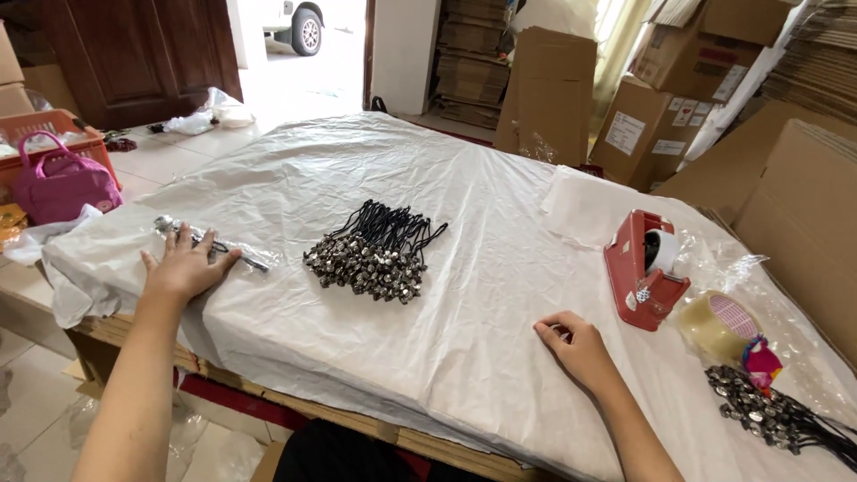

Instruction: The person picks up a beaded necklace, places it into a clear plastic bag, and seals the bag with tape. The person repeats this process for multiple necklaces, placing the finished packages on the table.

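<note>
My left hand (185,266) lies flat, fingers spread, on a clear plastic bag (228,247) that holds a black cord with a metal piece, near the table's left edge. My right hand (576,346) rests on the white sheet (464,295) at the front right with its fingers curled under, and I see nothing in it. Between the hands, further back, lies a pile of black cords with silver metal charms (375,253).
A red tape dispenser (644,268) stands at the right, with a roll of clear packing tape (717,325) beside it and another heap of cords with charms (775,416) at the front right corner. Cardboard boxes (794,178) line the right side. A pink bag (61,186) sits left.
</note>
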